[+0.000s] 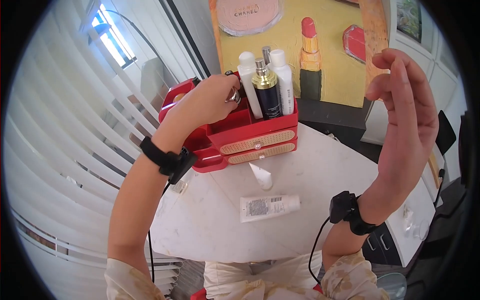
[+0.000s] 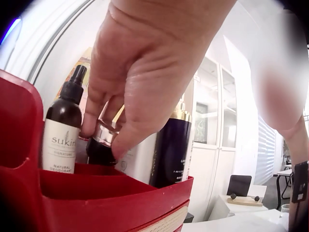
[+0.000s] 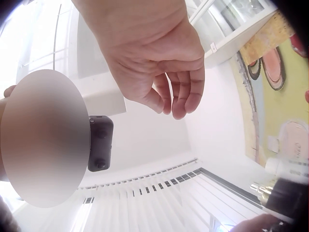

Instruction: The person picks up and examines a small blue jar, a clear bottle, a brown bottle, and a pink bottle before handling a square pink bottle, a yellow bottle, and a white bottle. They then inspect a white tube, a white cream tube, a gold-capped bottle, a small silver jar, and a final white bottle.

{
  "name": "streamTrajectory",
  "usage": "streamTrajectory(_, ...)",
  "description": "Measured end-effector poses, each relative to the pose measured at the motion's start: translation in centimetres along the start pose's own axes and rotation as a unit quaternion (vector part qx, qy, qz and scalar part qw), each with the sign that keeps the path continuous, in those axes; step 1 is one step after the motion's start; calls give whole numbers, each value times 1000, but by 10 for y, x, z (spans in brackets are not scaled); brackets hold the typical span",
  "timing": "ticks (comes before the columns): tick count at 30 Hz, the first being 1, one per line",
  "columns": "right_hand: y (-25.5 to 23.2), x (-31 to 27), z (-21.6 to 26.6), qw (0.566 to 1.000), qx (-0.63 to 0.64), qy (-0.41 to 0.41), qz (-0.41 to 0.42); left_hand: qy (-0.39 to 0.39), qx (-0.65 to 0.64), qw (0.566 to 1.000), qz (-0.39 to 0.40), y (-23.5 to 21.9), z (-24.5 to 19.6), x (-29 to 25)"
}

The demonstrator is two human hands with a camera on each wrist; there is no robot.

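The left hand reaches down into the red organizer. In the left wrist view its fingers pinch a dark bottle with a shiny collar, beside a brown spray bottle. Right of this hand stand a dark blue pump bottle with a gold collar and white bottles, one of them at the back right. Raised at the right, away from the organizer, the right hand holds nothing, its fingers loosely bent.
On the marble table lie a white tube and a small white tube before the organizer's drawers. Behind stands a painting with a lipstick. Blinds hang at the left. Cables run from both wrist cameras.
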State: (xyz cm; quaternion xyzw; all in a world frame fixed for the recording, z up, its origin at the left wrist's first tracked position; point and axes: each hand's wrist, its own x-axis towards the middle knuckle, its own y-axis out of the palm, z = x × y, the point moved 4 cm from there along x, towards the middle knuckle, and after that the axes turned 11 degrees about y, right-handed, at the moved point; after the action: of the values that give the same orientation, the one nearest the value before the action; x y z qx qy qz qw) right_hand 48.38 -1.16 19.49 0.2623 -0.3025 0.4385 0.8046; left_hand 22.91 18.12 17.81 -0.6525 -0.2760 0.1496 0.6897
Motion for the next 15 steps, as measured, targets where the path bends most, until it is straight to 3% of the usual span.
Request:
streamTrajectory(5, -7, 1, -5, 1000, 9, -15, 6, 10, 8, 994, 105, 14, 5, 12)
streamTrajectory(8, -11, 2, -8, 1000, 7, -13, 3, -25, 39, 986, 158, 15, 0, 14)
streamTrajectory(15, -11, 1, -5, 1000, 8, -15, 13, -21, 63, 982, 178, 22, 3, 9)
